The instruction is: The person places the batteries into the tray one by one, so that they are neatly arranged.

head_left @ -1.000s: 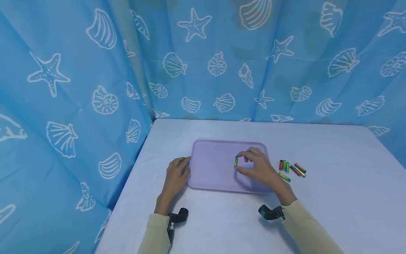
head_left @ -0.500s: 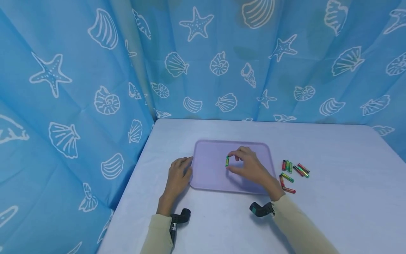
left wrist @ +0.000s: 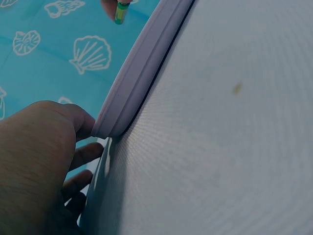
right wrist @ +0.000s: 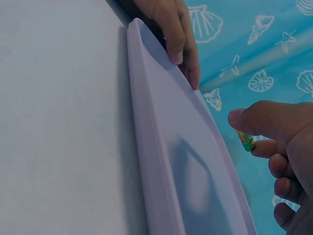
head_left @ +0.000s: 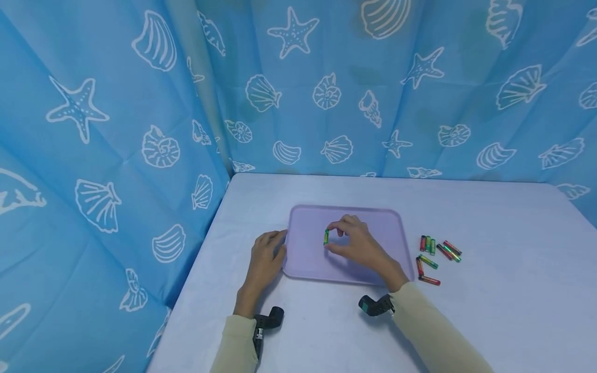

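Your R hand (head_left: 356, 243) has a slim green-and-yellow cylindrical battery (head_left: 326, 237) pinched by its ends btwn thumb and finger, held above the pale purple, rectangular, plastic-looking tray (head_left: 303, 259). In the last sec it's shifted L across the tray, from slightly R of the middle to L of it; batt's still in the air, so I'd judge it not yet placed. Your L hand (head_left: 266, 259) rests relaxed fingers on the tray's L rim, not clasping it. Loose red and green cylindrical batteries (head_left: 427, 243) lie R of the tray on the white cloth-covered table (head_left: 326, 321).
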{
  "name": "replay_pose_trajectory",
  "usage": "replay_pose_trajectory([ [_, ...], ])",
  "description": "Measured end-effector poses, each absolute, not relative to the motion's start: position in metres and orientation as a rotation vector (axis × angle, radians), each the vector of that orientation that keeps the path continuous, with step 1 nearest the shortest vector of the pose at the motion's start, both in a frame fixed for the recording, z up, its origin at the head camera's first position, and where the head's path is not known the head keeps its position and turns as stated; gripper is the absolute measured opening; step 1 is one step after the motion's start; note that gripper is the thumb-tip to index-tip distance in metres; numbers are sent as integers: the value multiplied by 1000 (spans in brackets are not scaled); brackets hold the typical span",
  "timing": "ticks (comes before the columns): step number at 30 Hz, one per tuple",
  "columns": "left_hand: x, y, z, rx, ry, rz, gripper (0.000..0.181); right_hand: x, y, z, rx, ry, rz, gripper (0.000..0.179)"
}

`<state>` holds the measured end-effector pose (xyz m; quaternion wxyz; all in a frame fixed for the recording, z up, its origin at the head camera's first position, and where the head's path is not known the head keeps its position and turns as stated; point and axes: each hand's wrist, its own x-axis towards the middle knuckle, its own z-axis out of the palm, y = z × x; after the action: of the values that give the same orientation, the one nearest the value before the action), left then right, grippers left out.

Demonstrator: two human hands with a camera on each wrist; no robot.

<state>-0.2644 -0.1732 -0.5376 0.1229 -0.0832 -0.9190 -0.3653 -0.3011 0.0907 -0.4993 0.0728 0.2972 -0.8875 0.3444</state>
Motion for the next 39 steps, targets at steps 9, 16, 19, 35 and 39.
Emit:
replay_pose_trajectory([
  [9, -266, -173, -540, -224, -2697, -1049, 41, -305, 78, -507, 910, -2678, 1039, 39],
  [16, -266, -174, -541, -243, -2686, -1028, 40, -307, 70, -508, 904, -2697, 1032, 39],
  [19, -266, -174, -541, -255, -2672, -1023, 40, -309, 66, -509, 904, -2703, 1026, 39],
  [35, -266, -173, -540, -242, -2677, -1019, 40, -320, 44, -516, 884, -2757, 979, 41],
  [39, -267, -174, -539, -259, -2673, -1012, 40, -323, 39, -519, 900, -2747, 988, 40],
])
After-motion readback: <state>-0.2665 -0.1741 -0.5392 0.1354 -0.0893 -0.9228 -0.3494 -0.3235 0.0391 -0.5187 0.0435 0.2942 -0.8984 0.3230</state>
